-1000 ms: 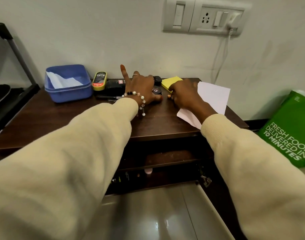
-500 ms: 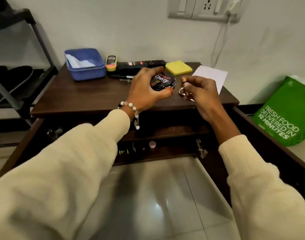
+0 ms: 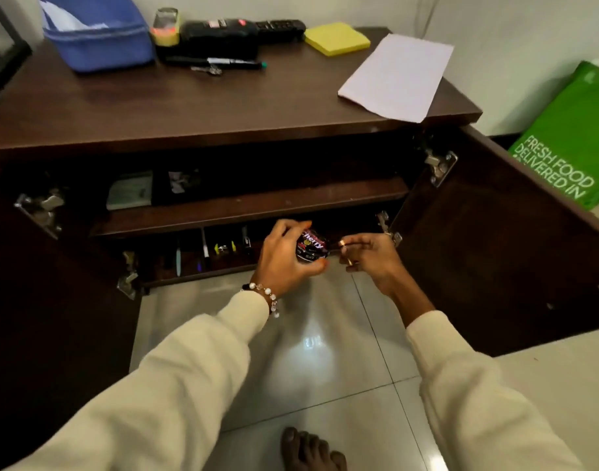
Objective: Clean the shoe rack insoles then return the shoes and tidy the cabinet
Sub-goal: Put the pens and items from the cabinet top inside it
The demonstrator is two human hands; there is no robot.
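Cabinet [image 3: 495,239] doors stand wide open as a person in cream sleeves reaches toward the lower shelf [image 3: 196,266], seen from a head-worn camera. The left hand [image 3: 284,256] curls its grip round a small round black tin of shoe polish [image 3: 311,249], red lettering on the lid, held at the front edge of the lower compartment. A beaded bracelet [image 3: 264,294] circles that wrist. Just beside the tin, the right hand [image 3: 373,256] pinches a small brass-coloured object [image 3: 342,245] between thumb and forefinger; what it is cannot be told. A second small metallic piece [image 3: 350,262] shows lower in the same hand.

Inside, the lower shelf carries a row of small upright items, too dark to name. The upper shelf [image 3: 257,202] holds a pale flat packet [image 3: 129,193] and a dark box [image 3: 186,186].

On the brown tabletop [image 3: 189,107] above, a blue plastic tub [image 3: 97,42] with white paper inside sits at the left rear. Near it lie a yellow-and-black gadget [image 3: 165,27], a black remote [image 3: 277,27], a black pen [image 3: 220,62], a yellow sticky-note pad [image 3: 337,39] and a white sheet of paper [image 3: 396,76] overhanging the right edge.

A green delivery bag [image 3: 570,137] printed "FRESH FOOD DELIVERED IN" leans against the wall at right. A bare foot [image 3: 308,450] rests on the glossy tiled floor [image 3: 325,351].
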